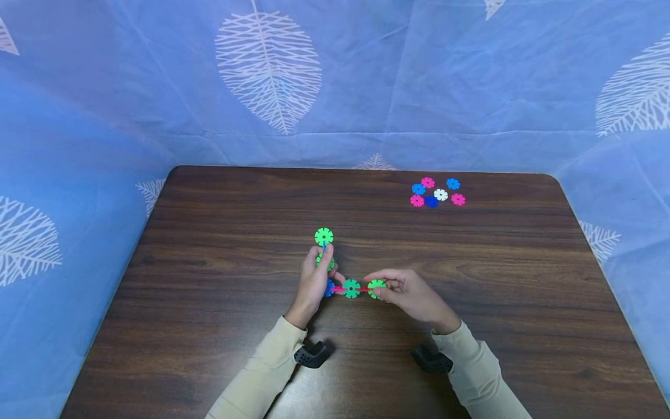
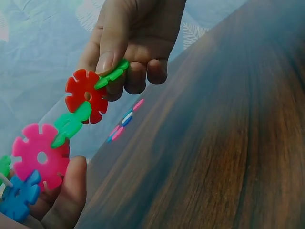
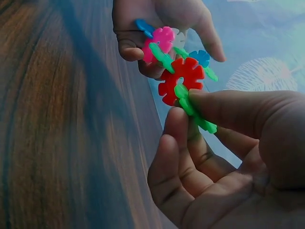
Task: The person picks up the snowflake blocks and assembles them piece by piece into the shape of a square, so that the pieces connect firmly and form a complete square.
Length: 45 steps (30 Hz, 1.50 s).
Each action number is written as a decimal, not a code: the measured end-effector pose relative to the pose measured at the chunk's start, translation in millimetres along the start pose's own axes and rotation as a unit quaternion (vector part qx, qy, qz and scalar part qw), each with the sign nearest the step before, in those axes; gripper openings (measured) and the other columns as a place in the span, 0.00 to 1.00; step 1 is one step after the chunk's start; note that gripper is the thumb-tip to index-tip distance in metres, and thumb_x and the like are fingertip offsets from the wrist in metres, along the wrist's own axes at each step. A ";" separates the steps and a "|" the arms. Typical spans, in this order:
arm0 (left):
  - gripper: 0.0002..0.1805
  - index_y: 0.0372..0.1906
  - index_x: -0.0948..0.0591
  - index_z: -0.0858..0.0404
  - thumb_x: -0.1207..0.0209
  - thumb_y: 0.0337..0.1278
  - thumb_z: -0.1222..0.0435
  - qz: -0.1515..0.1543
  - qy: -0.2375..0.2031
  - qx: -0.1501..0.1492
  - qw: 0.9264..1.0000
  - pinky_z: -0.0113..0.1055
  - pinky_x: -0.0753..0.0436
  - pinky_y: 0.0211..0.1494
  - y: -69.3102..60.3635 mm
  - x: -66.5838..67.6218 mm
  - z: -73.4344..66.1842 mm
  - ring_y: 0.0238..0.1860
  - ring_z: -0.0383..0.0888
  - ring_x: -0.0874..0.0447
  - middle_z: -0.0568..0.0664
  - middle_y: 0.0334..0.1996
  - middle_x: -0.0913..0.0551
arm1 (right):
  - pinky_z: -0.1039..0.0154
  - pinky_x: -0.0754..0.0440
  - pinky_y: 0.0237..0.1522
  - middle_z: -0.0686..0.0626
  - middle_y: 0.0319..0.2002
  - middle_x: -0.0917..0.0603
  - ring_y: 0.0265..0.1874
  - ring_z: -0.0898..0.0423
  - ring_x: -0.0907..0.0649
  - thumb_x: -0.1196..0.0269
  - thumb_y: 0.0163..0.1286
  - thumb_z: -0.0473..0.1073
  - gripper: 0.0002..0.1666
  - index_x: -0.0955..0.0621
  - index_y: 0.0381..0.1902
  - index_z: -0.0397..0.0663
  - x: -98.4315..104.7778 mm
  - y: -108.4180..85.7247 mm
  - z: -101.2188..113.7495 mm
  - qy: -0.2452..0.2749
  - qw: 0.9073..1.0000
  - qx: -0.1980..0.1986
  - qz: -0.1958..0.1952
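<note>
A chain of notched flower-shaped plastic discs is held between both hands over the table. My left hand [image 1: 313,286] grips its left part, near a pink disc [image 2: 29,143] and a blue disc [image 2: 21,198]. Beyond that thumb a light green disc [image 1: 323,231] sticks out at the chain's far end. My right hand [image 1: 413,295] pinches the green disc [image 3: 199,114] at the right end between thumb and fingers. That disc joins edgewise to a red disc [image 3: 189,71], which links to another green disc [image 1: 351,288]. The left palm and fingers partly hide the chain's corner.
Loose discs lie at the back right of the brown wooden table [image 1: 209,221]: several pink and blue ones, such as a pink disc [image 1: 458,199], and a white disc [image 1: 441,195]. A blue leaf-patterned cloth [image 1: 366,75] hangs behind and beside the table.
</note>
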State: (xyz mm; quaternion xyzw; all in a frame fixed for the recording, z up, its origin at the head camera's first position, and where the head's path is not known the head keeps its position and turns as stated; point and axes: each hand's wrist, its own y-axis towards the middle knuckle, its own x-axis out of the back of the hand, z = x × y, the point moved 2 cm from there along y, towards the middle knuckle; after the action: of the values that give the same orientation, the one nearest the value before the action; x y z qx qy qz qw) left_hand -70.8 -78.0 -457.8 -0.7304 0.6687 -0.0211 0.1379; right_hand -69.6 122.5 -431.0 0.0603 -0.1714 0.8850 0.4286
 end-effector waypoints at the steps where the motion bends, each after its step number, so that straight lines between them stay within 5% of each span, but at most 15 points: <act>1: 0.18 0.28 0.37 0.59 0.60 0.74 0.53 -0.001 -0.002 -0.004 1.000 0.27 0.23 0.24 0.0 0.0 -0.1 0.14 0.39 0.21 0.47 0.15 0.35 | 0.72 0.32 0.21 0.36 0.28 0.21 0.20 0.59 0.30 0.40 0.68 0.40 0.19 0.22 0.55 0.39 -0.7 -0.3 -0.5 0.002 1.000 -0.003 0.001; 11: 0.18 0.25 0.36 0.58 0.58 0.72 0.53 -0.024 -0.002 -0.010 1.000 0.29 0.28 0.16 0.5 0.4 0.7 0.09 0.40 0.26 0.46 0.09 0.33 | 0.71 0.38 0.18 0.48 0.19 0.27 0.18 0.60 0.32 0.38 0.66 0.41 0.19 0.22 0.54 0.41 -3.7 -1.8 -3.6 -0.010 1.000 -0.015 -0.015; 18: 0.18 0.32 0.33 0.69 0.58 0.71 0.58 -0.024 -0.021 -0.024 0.999 0.28 0.32 0.12 1.6 -0.5 0.0 0.07 0.38 0.33 0.46 0.11 0.37 | 0.68 0.25 0.25 0.38 0.34 0.16 0.29 0.47 0.20 0.38 0.67 0.41 0.20 0.23 0.54 0.37 -1.7 -0.9 -3.0 -0.010 1.000 -0.010 -0.012; 25: 0.22 0.37 0.35 0.79 0.60 0.71 0.59 -0.002 -0.017 -0.026 1.000 0.29 0.33 0.11 0.7 -0.1 -0.1 0.07 0.38 0.33 0.49 0.14 0.36 | 0.61 0.16 0.38 0.39 0.41 0.17 0.36 0.58 0.16 0.41 0.69 0.41 0.21 0.25 0.55 0.33 5.9 1.0 -8.7 -0.013 1.000 0.010 -0.014; 32: 0.17 0.31 0.35 0.72 0.63 0.70 0.61 -0.001 -0.036 -0.005 0.999 0.30 0.30 0.11 1.4 -0.8 -1.1 0.06 0.39 0.32 0.49 0.13 0.36 | 0.59 0.14 0.39 0.32 0.42 0.18 0.36 0.52 0.15 0.43 0.71 0.40 0.19 0.25 0.53 0.29 50.1 6.5 -13.0 -0.044 0.997 0.017 -0.064; 39: 0.18 0.31 0.35 0.73 0.64 0.69 0.60 -0.027 -0.030 0.023 0.999 0.31 0.30 0.08 3.8 3.0 1.5 0.03 0.40 0.34 0.47 0.10 0.38 | 0.63 0.15 0.38 0.34 0.44 0.17 0.35 0.58 0.16 0.44 0.72 0.47 0.23 0.25 0.54 0.32 99.8 9.2 -20.9 -0.110 0.986 -0.044 -0.115; 45: 0.20 0.36 0.32 0.77 0.62 0.68 0.60 -0.032 -0.011 0.006 0.999 0.31 0.31 0.08 3.8 4.5 3.2 0.03 0.39 0.34 0.47 0.11 0.35 | 0.64 0.16 0.37 0.35 0.44 0.17 0.35 0.58 0.16 0.46 0.73 0.51 0.27 0.25 0.56 0.33 125.4 12.2 -32.5 -0.145 0.977 -0.090 -0.129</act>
State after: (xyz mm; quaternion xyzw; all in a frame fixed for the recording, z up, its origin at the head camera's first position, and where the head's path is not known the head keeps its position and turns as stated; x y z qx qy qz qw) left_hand -73.3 -82.1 -462.4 -0.7508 0.6430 -0.0213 0.1493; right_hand -156.2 219.6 -432.6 0.1710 -0.3018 0.7851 0.5131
